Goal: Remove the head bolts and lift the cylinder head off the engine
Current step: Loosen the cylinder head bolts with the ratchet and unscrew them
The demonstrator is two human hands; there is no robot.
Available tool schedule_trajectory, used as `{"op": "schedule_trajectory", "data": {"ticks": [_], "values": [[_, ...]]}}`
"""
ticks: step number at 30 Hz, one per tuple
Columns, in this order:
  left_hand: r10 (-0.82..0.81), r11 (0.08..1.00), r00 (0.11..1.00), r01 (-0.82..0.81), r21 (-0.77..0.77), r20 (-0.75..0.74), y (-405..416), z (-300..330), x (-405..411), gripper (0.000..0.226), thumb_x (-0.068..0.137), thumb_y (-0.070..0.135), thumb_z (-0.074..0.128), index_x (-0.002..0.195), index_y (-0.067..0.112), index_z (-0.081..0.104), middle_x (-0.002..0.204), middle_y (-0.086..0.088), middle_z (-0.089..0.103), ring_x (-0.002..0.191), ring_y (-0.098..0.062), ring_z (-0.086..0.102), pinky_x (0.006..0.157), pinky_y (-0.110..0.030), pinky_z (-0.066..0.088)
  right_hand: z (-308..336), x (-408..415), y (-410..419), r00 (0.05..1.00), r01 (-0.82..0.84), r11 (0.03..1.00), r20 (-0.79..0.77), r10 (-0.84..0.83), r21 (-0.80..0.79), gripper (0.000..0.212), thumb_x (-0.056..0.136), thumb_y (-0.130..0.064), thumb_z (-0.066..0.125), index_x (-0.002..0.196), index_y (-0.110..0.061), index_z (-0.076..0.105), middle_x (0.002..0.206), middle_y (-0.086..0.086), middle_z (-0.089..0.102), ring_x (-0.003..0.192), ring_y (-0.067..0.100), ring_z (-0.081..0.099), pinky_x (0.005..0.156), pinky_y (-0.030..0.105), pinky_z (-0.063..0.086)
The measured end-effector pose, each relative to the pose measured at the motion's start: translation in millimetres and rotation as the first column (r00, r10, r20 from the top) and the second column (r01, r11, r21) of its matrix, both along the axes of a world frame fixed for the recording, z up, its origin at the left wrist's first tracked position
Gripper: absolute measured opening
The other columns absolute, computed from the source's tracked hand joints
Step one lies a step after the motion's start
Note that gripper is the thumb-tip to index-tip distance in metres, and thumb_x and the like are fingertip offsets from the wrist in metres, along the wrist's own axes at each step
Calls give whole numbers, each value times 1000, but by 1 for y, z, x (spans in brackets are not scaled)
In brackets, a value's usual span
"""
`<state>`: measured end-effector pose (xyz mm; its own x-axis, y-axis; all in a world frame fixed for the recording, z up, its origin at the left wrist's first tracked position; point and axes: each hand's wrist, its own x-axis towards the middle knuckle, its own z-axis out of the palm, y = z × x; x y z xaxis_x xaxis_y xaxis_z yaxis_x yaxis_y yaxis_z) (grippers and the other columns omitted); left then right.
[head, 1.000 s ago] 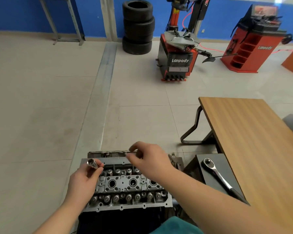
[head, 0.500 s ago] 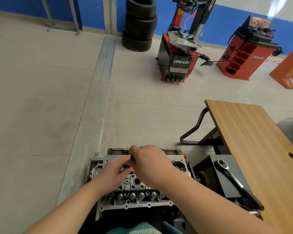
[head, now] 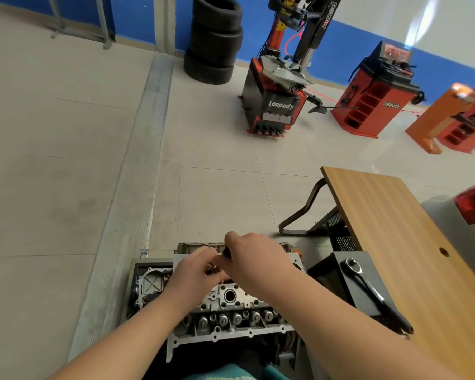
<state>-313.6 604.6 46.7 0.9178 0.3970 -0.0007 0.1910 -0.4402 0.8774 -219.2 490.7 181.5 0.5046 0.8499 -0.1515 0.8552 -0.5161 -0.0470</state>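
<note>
Left hand point(head: 196, 272) and right hand point(head: 254, 260) pinch a small dark tool part point(head: 226, 253) over the grey aluminium cylinder head point(head: 231, 311); seat it squarely before turning.

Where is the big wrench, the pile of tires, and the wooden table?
ratchet wrench point(head: 368, 288): head view, on its shiny handle.
tire stack point(head: 214, 39): head view, on the side of the middle tires.
wooden table point(head: 395, 231): head view, on its bare top.

The grey metal cylinder head point(head: 231, 311) sits level on the engine block point(head: 148, 286), just left of the ratchet wrench point(head: 373, 292). Its bare top shows a row of round valve caps and a dark central bore.
</note>
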Motion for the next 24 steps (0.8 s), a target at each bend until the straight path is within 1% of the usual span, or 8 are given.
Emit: {"op": "schedule_trajectory", "data": {"ticks": [4, 7, 9, 12, 15, 17, 20, 24], "values": [[-197, 980, 979, 195, -48, -53, 7, -4, -4, 34, 100, 27, 66, 106, 60, 57, 108, 33, 64, 107, 9, 61, 93, -22, 51, 1, 0, -4, 995, -96, 993, -12, 95, -65, 19, 96, -12, 60, 100, -18, 42, 82, 0, 49, 72, 29, 53, 49, 32, 24], [-224, 974, 974, 223, -31, -38, 12, -3, -2, 45, 102, 20, 63, 97, 64, 56, 101, 31, 66, 98, 5, 64, 86, -22, 52, 6, 5, -5, 981, -184, 982, -72, 181, -44, 31, 89, 1, 56, 112, -19, 54, 98, 2, 53, 82, 28, 56, 59, 34, 33], [-224, 974, 975, 223, -27, -19, 13, -1, 0, 45, 100, 18, 66, 95, 62, 59, 95, 26, 68, 92, -1, 66, 80, -24, 53, 9, 7, -5, 978, -186, 982, -105, 183, -18, 27, 92, -4, 57, 113, -21, 59, 101, 0, 56, 87, 28, 59, 62, 35, 37], [-185, 980, 983, 184, -81, -10, 15, 0, 3, 41, 96, 18, 71, 98, 58, 67, 93, 24, 73, 93, 0, 69, 82, -20, 54, 10, 5, -4, 994, -26, 999, -103, 30, 31, 22, 100, -41, 56, 109, -22, 60, 95, 0, 63, 84, 27, 62, 61, 36, 47], [-104, 989, 994, 100, -106, -33, 14, -2, 6, 32, 89, 22, 79, 93, 53, 72, 89, 21, 74, 89, -2, 70, 82, -27, 57, 7, 4, 0, 995, 95, 995, 14, -94, -42, 41, 101, -56, 47, 94, -17, 53, 71, 0, 53, 62, 24, 50, 47, 31, 29], [-85, 991, 996, 81, -103, -32, 13, -3, 7, 24, 85, 22, 82, 92, 44, 74, 87, 18, 74, 87, -4, 70, 85, -35, 58, 3, 2, 0, 997, 67, 996, 36, -66, -57, 34, 105, -47, 47, 91, -16, 44, 67, 0, 43, 57, 22, 42, 46, 31, 21], [-140, 986, 989, 134, -103, -48, 20, -1, 8, 19, 85, 26, 83, 91, 39, 70, 85, 17, 71, 83, -3, 67, 85, -39, 59, 3, 5, 1, 999, -41, 997, -26, 40, -64, 22, 104, -29, 54, 93, -19, 37, 72, -1, 44, 63, 28, 48, 48, 33, 27], [-340, 919, 936, 311, -241, -89, 36, 17, 12, 24, 93, 23, 75, 98, 46, 71, 102, 20, 74, 101, 1, 70, 92, -26, 56, 12, 17, 3, 959, -281, 952, -80, 273, -120, 24, 90, -2, 58, 105, -17, 47, 85, -2, 46, 72, 26, 48, 58, 35, 38]]}}
